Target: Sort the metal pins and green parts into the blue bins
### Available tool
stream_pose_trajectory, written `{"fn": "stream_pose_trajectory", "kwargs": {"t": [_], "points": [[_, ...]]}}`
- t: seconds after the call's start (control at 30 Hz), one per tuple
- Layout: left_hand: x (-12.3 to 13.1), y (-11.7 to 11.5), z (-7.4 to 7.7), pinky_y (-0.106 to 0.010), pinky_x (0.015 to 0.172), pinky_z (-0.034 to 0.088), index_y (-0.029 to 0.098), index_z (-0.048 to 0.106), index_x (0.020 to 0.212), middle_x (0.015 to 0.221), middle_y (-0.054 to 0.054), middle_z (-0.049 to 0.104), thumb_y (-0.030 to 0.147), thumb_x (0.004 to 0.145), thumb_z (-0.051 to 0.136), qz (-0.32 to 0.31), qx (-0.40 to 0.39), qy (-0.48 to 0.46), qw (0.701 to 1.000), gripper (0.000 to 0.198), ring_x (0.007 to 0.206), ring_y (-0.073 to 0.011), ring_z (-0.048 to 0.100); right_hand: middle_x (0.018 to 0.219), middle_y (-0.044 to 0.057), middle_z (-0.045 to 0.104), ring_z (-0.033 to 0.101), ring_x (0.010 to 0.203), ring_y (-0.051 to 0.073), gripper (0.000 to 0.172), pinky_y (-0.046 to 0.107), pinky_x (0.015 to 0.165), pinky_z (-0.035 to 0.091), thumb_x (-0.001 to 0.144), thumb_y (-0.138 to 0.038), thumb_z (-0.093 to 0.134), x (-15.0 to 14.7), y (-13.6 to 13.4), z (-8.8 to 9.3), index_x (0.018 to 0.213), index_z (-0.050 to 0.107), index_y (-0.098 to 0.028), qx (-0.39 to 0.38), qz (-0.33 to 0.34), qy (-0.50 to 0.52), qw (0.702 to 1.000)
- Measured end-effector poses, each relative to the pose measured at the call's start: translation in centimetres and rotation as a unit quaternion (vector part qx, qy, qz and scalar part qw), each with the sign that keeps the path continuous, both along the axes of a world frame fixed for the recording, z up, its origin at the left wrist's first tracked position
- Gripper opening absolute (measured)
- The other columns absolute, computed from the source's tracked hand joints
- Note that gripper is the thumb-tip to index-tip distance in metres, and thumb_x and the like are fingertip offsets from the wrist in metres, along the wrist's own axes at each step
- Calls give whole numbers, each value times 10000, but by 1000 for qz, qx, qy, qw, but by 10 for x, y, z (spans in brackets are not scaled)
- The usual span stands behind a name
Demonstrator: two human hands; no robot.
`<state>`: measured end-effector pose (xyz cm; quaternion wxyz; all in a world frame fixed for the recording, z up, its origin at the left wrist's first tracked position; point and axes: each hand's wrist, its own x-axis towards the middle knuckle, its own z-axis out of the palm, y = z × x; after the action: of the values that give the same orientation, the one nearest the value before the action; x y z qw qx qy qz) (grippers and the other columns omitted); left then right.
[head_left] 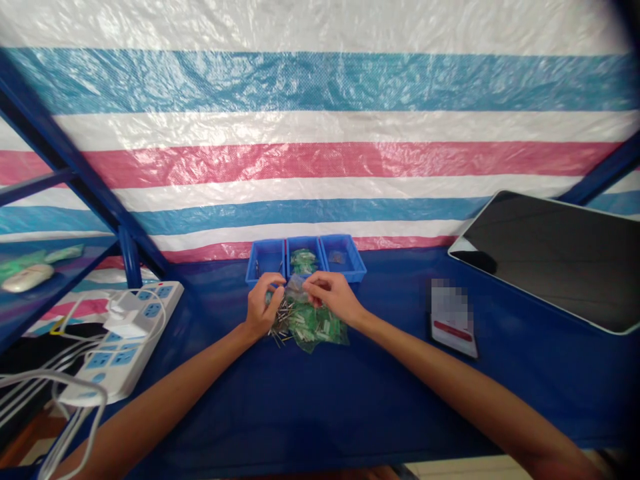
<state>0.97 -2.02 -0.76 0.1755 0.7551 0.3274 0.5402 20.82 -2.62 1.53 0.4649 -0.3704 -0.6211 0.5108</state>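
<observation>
Over the left part of a small heap, my left hand (263,305) is curled, its thumb and index finger apart with nothing visible between them. Beneath it lie several thin metal pin-like pieces (283,315). My right hand (334,295) has its fingers pinched at a small clear plastic bag (297,288), whose contents I cannot make out. Green-tinted plastic bags (315,327) are heaped below both hands. Just behind the hands stands a blue three-compartment tray (356,275). Green packets (303,260) lie in its middle compartment and a small clear packet (337,257) in the right one.
A white power strip (115,373) with plugs and cables lies at the left. On the right are a phone (454,327) and a large dark-screened tablet or monitor (555,260). Striped plastic sheeting (320,160) hangs behind the blue table (280,407), between blue frame bars (90,173).
</observation>
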Motion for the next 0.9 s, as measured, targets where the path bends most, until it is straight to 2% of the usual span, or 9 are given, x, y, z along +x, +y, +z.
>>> {"fn": "stream_pose_trajectory", "kwargs": {"t": [0.17, 0.3, 0.4, 0.5, 0.6, 0.67, 0.77, 0.9], "points": [[1, 1, -3, -260, 714, 488, 161, 548, 1025, 1005, -85, 571, 268, 887, 494, -1, -33, -19, 999, 183, 858, -152, 586, 639, 26, 672, 606, 484, 128, 252, 235, 476, 485, 724, -384, 678, 7, 12, 2, 760, 616, -142, -61, -110, 148, 981], [1, 1, -4, -265, 727, 495, 164, 560, 994, 1005, -86, 571, 255, 886, 495, -5, -39, -17, 999, 155, 876, -157, 586, 854, 69, 713, 680, 629, 161, 372, 266, 580, 546, 685, -343, 716, 12, 17, 5, 982, 605, -149, -90, -214, 249, 940], [1, 1, -4, -267, 728, 496, 166, 565, 985, 997, -83, 574, 248, 883, 498, -4, -42, -18, 999, 147, 871, -157, 589, 1014, 75, 687, 686, 687, 166, 505, 296, 625, 557, 689, -320, 704, 14, 18, 5, 1147, 544, -180, -65, -242, 254, 934], [1, 2, -5, -268, 730, 497, 168, 567, 981, 998, -81, 578, 245, 883, 498, -1, -43, -18, 999, 142, 857, -153, 592, 957, 53, 683, 635, 584, 133, 374, 261, 528, 509, 731, -316, 644, 17, 18, 7, 1074, 595, -178, -8, -250, 146, 957], [1, 2, -5, -264, 723, 496, 168, 569, 976, 989, -78, 579, 250, 888, 491, 4, -42, -20, 999, 144, 852, -152, 592, 806, 25, 670, 566, 535, 113, 179, 236, 508, 441, 750, -276, 612, 22, 18, 13, 880, 663, -164, 83, -221, -64, 970], [2, 1, -4, -259, 713, 496, 168, 569, 979, 984, -78, 580, 256, 891, 487, 6, -44, -21, 999, 149, 852, -152, 591, 755, 15, 663, 568, 595, 125, 122, 245, 588, 433, 753, -245, 612, 23, 16, 18, 822, 683, -172, 144, -183, -213, 949], [2, 1, -4, -251, 702, 495, 166, 570, 981, 982, -77, 580, 257, 894, 485, 5, -48, -17, 999, 152, 843, -147, 589, 683, 6, 655, 574, 646, 143, 77, 248, 637, 399, 754, -221, 626, 23, 12, 23, 764, 695, -188, 167, -98, -393, 899], [3, 1, -2, -246, 684, 491, 163, 575, 967, 967, -74, 581, 254, 898, 478, 5, -46, -17, 999, 149, 810, -137, 586, 714, 12, 658, 589, 704, 165, 86, 248, 630, 372, 754, -245, 656, 16, 3, 22, 819, 690, -199, 168, -25, -497, 851]]}}
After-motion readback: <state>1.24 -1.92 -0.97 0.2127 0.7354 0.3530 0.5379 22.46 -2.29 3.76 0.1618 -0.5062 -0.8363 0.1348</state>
